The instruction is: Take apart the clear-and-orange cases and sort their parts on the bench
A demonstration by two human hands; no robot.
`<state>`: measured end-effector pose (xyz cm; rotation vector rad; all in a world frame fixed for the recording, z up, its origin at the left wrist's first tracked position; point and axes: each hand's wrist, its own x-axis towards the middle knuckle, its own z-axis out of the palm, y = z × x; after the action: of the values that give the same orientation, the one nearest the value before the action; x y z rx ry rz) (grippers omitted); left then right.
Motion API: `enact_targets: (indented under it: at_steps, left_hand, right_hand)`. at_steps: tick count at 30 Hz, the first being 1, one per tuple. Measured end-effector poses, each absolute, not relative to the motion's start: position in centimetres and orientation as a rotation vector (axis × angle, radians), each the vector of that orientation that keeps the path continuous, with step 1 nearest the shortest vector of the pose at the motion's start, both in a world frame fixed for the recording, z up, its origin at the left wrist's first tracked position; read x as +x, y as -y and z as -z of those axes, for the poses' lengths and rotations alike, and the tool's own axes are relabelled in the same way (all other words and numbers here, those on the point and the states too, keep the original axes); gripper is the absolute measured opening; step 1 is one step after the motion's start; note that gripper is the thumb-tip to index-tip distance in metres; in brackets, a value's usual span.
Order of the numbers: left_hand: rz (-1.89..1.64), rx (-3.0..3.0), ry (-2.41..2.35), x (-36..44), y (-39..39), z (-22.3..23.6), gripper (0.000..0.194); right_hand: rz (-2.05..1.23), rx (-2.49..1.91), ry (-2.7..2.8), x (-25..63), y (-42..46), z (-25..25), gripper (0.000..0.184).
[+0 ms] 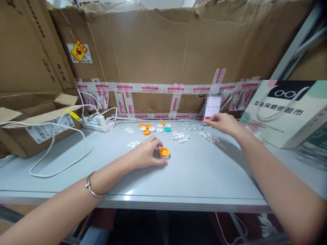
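Observation:
An orange and white round plastic piece (164,152) lies on the table in front of my left hand (148,153). The thumb and fingers of that hand are spread on either side of it, not closed on it. My right hand (223,123) reaches to the back of the table. Its fingertips are at the lower edge of a phone (212,106) whose lit screen shows a running time. One digit is stretched toward the screen, and nothing shows in this hand. Between the hands are orange round caps (146,132), a teal cap (168,129) and white caps (152,129).
Small white parts (180,136) lie in piles, with clear domes (192,125) behind. A power strip (99,125) with a looping white cable (84,149) is at left beside an open carton (38,119). A paper bag (283,112) stands right. Cardboard (166,51) walls the back.

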<state>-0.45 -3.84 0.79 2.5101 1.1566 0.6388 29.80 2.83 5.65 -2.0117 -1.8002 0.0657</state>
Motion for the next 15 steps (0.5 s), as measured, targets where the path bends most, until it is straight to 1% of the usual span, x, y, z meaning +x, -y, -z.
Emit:
enact_targets:
  at_steps: [1,3,5,7,9,12,15]
  left_hand:
    - [-0.629,2.491,-1.167,-0.4,3.8,-0.6,0.039]
    - [-0.636,2.458,-1.190,-0.4,3.6,-0.3,0.034]
    - [-0.651,2.451,-1.193,-0.3,3.3,-0.1,0.033]
    - [-0.649,2.476,-1.169,-0.3,3.0,0.1,0.034]
    - [-0.639,2.512,-1.140,-0.4,2.7,0.2,0.036]
    - [-0.642,2.524,-1.115,-0.5,2.5,0.2,0.037]
    - [-0.631,2.501,-1.079,-0.6,2.5,0.1,0.032]
  right_hand:
    - [-0.096,-1.856,1.828,28.3,-2.3,-5.3,0.038]
    - [-0.399,-1.509,2.021,24.9,-0.8,-4.3,0.043]
    - [-0.609,-1.299,2.263,21.6,0.7,-3.0,0.044]
    - [-0.666,-1.195,2.402,19.2,1.9,-1.8,0.046]
    - [-0.651,-1.157,2.445,18.0,2.4,-1.0,0.045]
    - [-0.657,-1.135,2.429,18.0,2.3,-0.6,0.042]
    - [-0.737,-1.079,2.435,18.6,1.9,-0.6,0.039]
